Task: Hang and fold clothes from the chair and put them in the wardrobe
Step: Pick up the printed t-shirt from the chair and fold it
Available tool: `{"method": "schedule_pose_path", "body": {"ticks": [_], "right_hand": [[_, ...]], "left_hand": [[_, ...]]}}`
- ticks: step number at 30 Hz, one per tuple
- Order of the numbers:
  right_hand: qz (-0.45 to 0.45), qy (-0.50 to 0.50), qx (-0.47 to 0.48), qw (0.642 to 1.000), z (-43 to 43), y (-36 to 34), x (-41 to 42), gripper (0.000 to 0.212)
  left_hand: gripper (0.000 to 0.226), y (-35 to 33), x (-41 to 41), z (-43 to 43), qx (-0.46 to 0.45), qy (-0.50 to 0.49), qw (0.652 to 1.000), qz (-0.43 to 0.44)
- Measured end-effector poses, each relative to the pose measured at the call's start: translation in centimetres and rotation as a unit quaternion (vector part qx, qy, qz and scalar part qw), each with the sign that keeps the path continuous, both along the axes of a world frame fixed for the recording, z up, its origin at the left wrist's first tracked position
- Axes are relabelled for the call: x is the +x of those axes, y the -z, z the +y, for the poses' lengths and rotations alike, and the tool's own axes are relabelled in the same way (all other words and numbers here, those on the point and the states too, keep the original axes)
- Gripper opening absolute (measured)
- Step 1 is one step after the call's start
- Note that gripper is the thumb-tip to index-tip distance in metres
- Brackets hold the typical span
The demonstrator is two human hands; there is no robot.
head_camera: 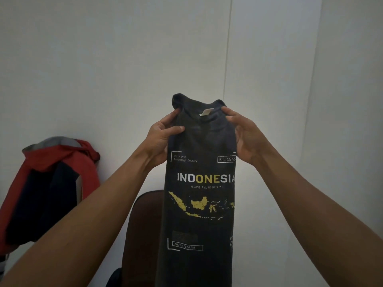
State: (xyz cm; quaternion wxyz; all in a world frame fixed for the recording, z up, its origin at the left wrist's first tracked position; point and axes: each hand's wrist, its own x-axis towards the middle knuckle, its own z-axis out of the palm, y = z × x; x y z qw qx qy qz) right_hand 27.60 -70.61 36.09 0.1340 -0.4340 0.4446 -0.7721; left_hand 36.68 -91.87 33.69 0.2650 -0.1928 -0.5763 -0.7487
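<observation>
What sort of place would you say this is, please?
Probably a room in a home, perhaps a bedroom: plain white walls, a brown chair behind the T-shirt being held up, and a red and navy jacket at the left.

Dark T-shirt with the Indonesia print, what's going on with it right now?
A person holds the dark grey T-shirt with the Indonesia map print up in the air. The left hand and right hand grip it beside the collar, one each side, and it hangs narrow before a brown chair back. A red, navy and grey jacket is draped at the left. No wardrobe shows.
</observation>
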Motion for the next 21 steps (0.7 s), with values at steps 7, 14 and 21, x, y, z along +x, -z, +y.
{"method": "schedule_pose_path", "body": {"ticks": [7, 14, 21], "right_hand": [[-0.038, 0.028, 0.037, 0.998, -3.9, 4.7, -6.3, 0.052], [-0.087, 0.072, 0.065, 0.991, -9.1, 10.5, -13.7, 0.055], [-0.150, 0.054, 0.092, 0.983, -14.1, 16.5, -19.4, 0.028]], "left_hand": [[0.055, 4.6, -5.3, -3.5, 0.034, -0.010, 0.998, -0.049], [0.059, 10.6, -14.2, -8.6, 0.055, 0.031, 0.993, -0.102], [0.058, 17.1, -22.2, -14.0, 0.069, 0.076, 0.980, -0.169]]}}
